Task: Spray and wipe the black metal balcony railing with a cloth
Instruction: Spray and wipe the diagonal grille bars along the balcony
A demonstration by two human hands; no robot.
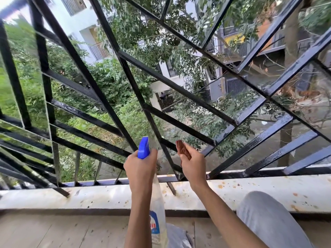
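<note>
Before the black metal railing (250, 146), over the middle of the stained ledge (250, 192), a person's left hand (140, 169) curls round a blue-topped spray bottle (143, 148). Just beside it, the right hand (194, 169) fingers (192, 152) pinch a folded brown cloth (182, 149) close to a lower bar.

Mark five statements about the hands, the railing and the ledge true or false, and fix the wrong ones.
1. The left hand grips a spray bottle with a blue head. True.
2. The right hand holds nothing. False: it pinches a folded reddish-brown cloth.
3. The cloth lies flat on the ledge. False: it is held up in front of the railing, above the ledge.
4. The railing bars are black. True.
5. The pale ledge bears rust-coloured spots. True.
</note>
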